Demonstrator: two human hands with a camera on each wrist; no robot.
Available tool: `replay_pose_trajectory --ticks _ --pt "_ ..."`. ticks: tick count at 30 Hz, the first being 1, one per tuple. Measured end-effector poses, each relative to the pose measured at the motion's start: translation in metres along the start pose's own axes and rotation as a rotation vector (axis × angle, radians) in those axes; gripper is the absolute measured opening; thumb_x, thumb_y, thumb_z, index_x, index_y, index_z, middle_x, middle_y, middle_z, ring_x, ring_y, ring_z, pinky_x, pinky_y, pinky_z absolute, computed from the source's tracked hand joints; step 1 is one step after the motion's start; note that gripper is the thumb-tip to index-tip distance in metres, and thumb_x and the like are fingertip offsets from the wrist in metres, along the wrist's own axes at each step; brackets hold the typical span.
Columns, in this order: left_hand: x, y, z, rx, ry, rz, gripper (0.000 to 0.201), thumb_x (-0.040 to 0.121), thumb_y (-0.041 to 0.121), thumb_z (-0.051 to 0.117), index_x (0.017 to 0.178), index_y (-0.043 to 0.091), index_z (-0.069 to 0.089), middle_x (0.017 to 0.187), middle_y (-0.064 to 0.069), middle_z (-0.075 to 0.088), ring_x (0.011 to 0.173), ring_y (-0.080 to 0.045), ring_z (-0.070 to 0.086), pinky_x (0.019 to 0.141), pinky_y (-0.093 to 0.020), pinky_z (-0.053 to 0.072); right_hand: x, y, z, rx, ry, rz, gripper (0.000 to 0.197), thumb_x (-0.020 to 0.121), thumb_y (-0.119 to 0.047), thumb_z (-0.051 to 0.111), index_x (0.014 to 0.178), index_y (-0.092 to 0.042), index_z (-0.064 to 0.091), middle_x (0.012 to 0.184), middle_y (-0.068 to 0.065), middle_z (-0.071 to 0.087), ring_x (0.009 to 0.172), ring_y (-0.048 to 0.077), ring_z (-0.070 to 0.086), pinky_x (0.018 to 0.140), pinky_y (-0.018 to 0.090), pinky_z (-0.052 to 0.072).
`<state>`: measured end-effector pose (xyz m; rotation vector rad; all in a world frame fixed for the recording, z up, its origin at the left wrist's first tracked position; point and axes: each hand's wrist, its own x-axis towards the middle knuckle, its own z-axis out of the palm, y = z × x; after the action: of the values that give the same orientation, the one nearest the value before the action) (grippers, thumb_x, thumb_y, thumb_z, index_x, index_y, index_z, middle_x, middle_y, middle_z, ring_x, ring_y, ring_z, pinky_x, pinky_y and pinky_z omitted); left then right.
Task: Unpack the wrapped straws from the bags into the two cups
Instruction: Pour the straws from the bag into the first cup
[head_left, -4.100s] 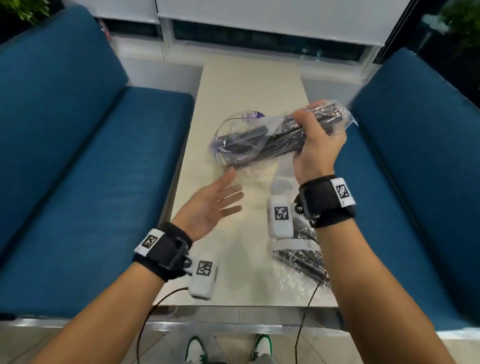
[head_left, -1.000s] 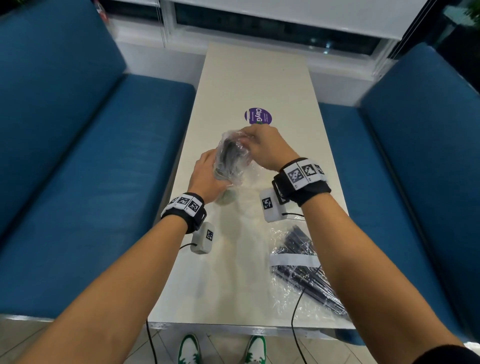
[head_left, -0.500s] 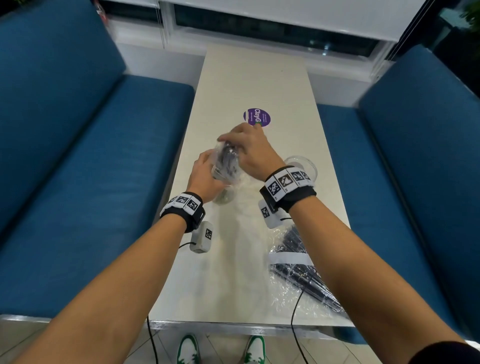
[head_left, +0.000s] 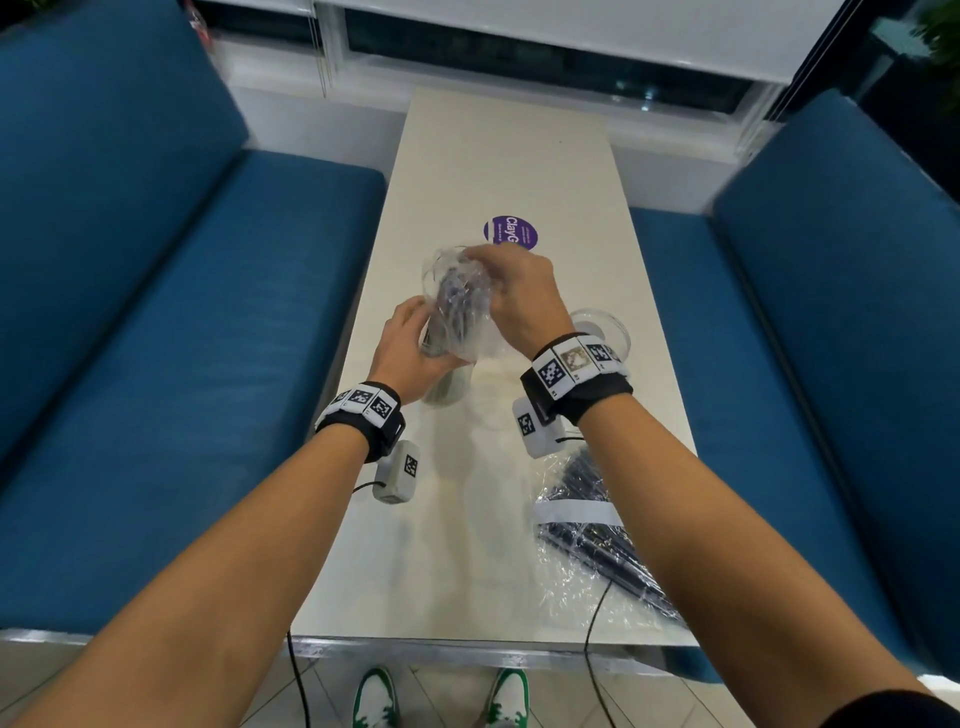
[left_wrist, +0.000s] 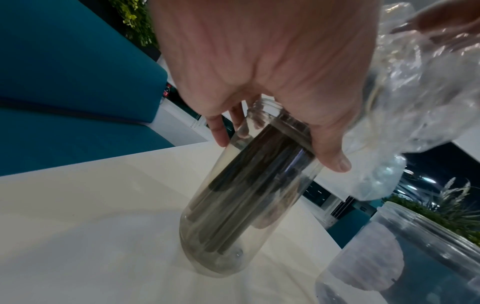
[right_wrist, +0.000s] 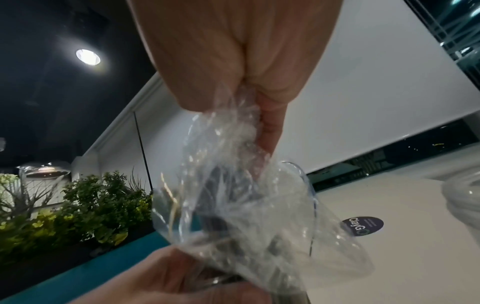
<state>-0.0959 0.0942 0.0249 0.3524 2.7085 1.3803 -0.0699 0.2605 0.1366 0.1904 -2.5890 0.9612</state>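
Note:
My left hand (head_left: 410, 345) (left_wrist: 259, 67) grips the upper part of a clear plastic cup (left_wrist: 241, 205) (head_left: 447, 387) that stands tilted on the white table (head_left: 498, 156). Dark wrapped straws (left_wrist: 233, 197) fill the cup. My right hand (head_left: 519, 296) (right_wrist: 233, 61) pinches the top of a clear plastic bag (head_left: 460, 306) (right_wrist: 233, 205) (left_wrist: 415, 102) held upside down over the cup's mouth, with dark straws still showing inside it. A second clear cup (head_left: 602, 327) (left_wrist: 405, 257) stands to the right, behind my right wrist. A second bag of straws (head_left: 597, 540) lies at the table's near right.
Blue benches (head_left: 156, 312) (head_left: 831, 338) flank the narrow table. A purple round sticker (head_left: 511, 234) (right_wrist: 362, 226) lies on the table beyond my hands. Plants (right_wrist: 78, 205) stand behind the left bench. A window sill (head_left: 519, 67) runs past the table's far end.
Four seconds ago my right hand held the bag level in the air and my left was open. Since then the bag stands upended on the cup, and over the last second it has risen slightly.

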Motion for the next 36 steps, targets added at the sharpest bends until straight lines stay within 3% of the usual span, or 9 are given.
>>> replay_pose_trajectory --ticks 3,6,9,13,22,26,29,32,36 --pt "0.000 -0.002 0.001 0.018 -0.002 0.003 0.093 0.075 0.059 0.088 0.152 0.020 0.054 0.159 0.003 0.042 0.146 -0.020 0.040 0.122 -0.039 0.036 0.003 -0.007 -0.009 0.038 -0.007 0.068 0.036 0.095 -0.016 0.045 0.123 -0.011 0.067 0.116 0.013 0.066 0.105 0.028 0.063 0.097 0.044 0.051" --pt "0.000 -0.004 0.003 -0.001 -0.012 0.008 0.086 0.074 0.054 0.089 0.148 0.023 0.057 0.159 0.002 0.042 0.147 -0.024 0.042 0.122 -0.049 0.040 -0.002 -0.009 -0.015 -0.031 -0.266 0.104 0.075 0.085 -0.054 0.076 0.144 -0.018 0.046 0.133 0.010 0.048 0.114 0.019 0.052 0.103 0.029 0.045" --pt "0.000 -0.003 0.003 0.013 -0.011 0.014 0.082 0.078 0.050 0.089 0.148 0.021 0.057 0.159 0.002 0.041 0.146 -0.022 0.041 0.122 -0.044 0.038 0.001 -0.003 -0.019 -0.126 -0.340 0.073 0.074 0.082 -0.030 0.086 0.144 -0.014 0.049 0.132 0.015 0.048 0.114 0.028 0.054 0.096 0.024 0.038" --pt "-0.001 0.001 0.001 -0.006 0.007 -0.010 0.086 0.074 0.058 0.089 0.145 0.021 0.058 0.155 0.006 0.044 0.139 -0.017 0.044 0.116 -0.036 0.038 0.011 0.000 -0.026 -0.212 -0.197 -0.001 0.021 0.098 -0.012 0.066 0.117 -0.010 0.073 0.131 0.017 0.052 0.113 0.039 0.055 0.095 0.028 0.034" --pt "-0.006 0.014 -0.003 -0.089 0.007 -0.057 0.094 0.064 0.050 0.098 0.142 0.025 0.051 0.139 0.006 0.055 0.122 -0.015 0.060 0.108 -0.047 0.053 0.006 -0.013 -0.062 -0.138 0.140 0.008 0.046 0.092 0.008 0.044 0.121 -0.019 0.068 0.102 0.009 0.052 0.083 0.024 0.054 0.071 0.029 0.045" --pt "-0.009 0.018 -0.006 -0.103 -0.003 -0.060 0.123 0.064 0.044 0.101 0.161 0.019 0.030 0.162 -0.001 0.039 0.145 -0.020 0.046 0.123 -0.046 0.041 -0.006 -0.011 -0.075 0.000 0.390 0.067 0.025 0.087 -0.002 0.048 0.095 -0.008 0.071 0.089 0.010 0.060 0.071 0.019 0.049 0.064 0.012 0.036" --pt "-0.017 0.022 -0.012 -0.042 -0.016 -0.050 0.147 0.062 0.054 0.100 0.169 0.015 0.006 0.175 -0.005 0.013 0.160 -0.023 0.022 0.128 -0.042 0.025 -0.023 -0.006 -0.077 0.066 0.470 0.139 0.017 0.087 -0.006 0.049 0.076 -0.003 0.062 0.073 0.012 0.060 0.066 0.023 0.049 0.063 0.027 0.039" --pt "-0.047 0.023 -0.018 0.000 0.206 0.098 0.112 0.079 0.050 0.086 0.161 0.005 0.024 0.162 -0.012 0.024 0.149 -0.031 0.037 0.127 -0.048 0.034 -0.051 -0.003 -0.072 0.129 0.478 0.211 0.023 0.089 -0.006 0.043 0.066 -0.006 0.045 0.058 0.001 0.043 0.055 0.010 0.035 0.054 0.029 0.029" --pt "-0.112 0.028 -0.006 -0.129 0.429 0.358 0.046 0.086 0.022 0.059 0.127 0.002 0.053 0.124 -0.007 0.046 0.108 -0.028 0.054 0.091 -0.051 0.051 -0.097 0.000 -0.049 0.276 0.342 0.282 0.022 0.091 -0.012 0.040 0.070 -0.011 0.047 0.063 -0.004 0.043 0.058 0.005 0.036 0.055 0.023 0.030"
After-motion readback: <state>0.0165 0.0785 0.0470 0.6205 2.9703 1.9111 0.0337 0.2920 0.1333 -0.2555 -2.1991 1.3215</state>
